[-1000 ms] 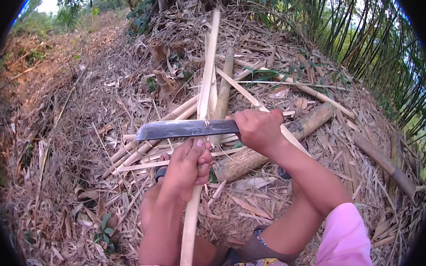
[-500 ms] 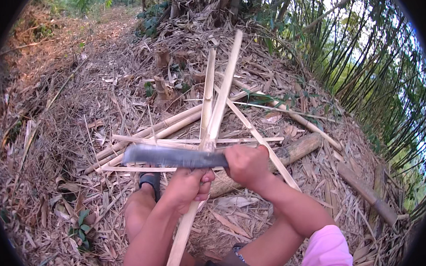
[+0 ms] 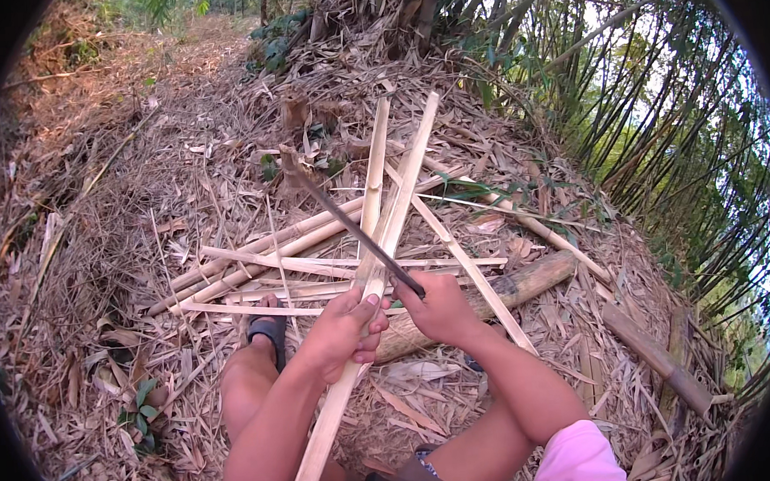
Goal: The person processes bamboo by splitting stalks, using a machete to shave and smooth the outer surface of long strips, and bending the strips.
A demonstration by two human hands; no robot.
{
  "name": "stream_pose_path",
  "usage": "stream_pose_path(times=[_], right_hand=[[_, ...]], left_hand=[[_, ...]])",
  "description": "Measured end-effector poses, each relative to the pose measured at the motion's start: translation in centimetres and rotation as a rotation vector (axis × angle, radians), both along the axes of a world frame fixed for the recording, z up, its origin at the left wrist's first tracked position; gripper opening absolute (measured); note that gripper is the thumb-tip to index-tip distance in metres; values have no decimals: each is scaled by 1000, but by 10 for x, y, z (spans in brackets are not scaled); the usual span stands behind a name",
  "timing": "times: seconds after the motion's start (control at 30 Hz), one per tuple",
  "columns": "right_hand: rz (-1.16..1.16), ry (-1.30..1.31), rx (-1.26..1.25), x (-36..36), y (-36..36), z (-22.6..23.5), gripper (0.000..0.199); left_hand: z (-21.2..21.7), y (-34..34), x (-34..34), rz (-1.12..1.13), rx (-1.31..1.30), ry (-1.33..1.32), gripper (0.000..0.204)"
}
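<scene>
Wrapped round a long pale split bamboo strip [image 3: 406, 180], my left hand [image 3: 345, 334] is closed with the thumb lying along the top. The strip slants from between my legs up and away to the right. My right hand [image 3: 441, 309] grips a machete [image 3: 342, 215] by its end nearest me. Its dark blade is seen nearly edge-on and crosses over the strip, with the tip toward the upper left. Whether the edge touches the strip I cannot tell. Close beside the strip lies another bamboo piece [image 3: 375, 167] with a visible node.
Several split strips [image 3: 474, 271] and bamboo poles [image 3: 273, 257] lie crossed ahead. A thick bamboo log [image 3: 527, 284] rests beyond my hands, and a shorter piece [image 3: 657, 357] lies at the right. My sandalled foot [image 3: 269, 329] is at the left. Cut stumps [image 3: 294, 113] and a bamboo thicket [image 3: 658, 130] stand farther off.
The machete blade has swung from lying level toward the left to pointing up and away, turning edge-on. The held strip has drawn back toward me. My right hand has shifted slightly.
</scene>
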State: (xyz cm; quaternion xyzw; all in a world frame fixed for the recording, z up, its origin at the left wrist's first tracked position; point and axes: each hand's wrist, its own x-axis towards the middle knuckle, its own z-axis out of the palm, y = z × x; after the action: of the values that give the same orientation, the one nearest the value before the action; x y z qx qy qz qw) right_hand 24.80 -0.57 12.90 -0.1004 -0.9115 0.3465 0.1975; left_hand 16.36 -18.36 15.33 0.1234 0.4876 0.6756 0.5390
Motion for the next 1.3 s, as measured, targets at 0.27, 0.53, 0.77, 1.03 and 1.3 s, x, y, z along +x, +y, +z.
stream_pose_path(times=[0.27,0.53,0.77,1.03,1.3], right_hand=[[-4,202,680,18,-18,10,15],[-96,209,880,11,3,2,16],[38,371,1025,4,45,-5,25],[-8,386,1045,2,65,-17,21],[-969,53,116,82,167,-15,38]], left_hand=[[1,0,9,108,15,-34,17],[3,-7,8,18,37,-86,15],[-2,-3,20,-29,-12,-176,18],[-9,0,12,-58,5,-153,18],[-3,-21,12,21,-53,-95,16]])
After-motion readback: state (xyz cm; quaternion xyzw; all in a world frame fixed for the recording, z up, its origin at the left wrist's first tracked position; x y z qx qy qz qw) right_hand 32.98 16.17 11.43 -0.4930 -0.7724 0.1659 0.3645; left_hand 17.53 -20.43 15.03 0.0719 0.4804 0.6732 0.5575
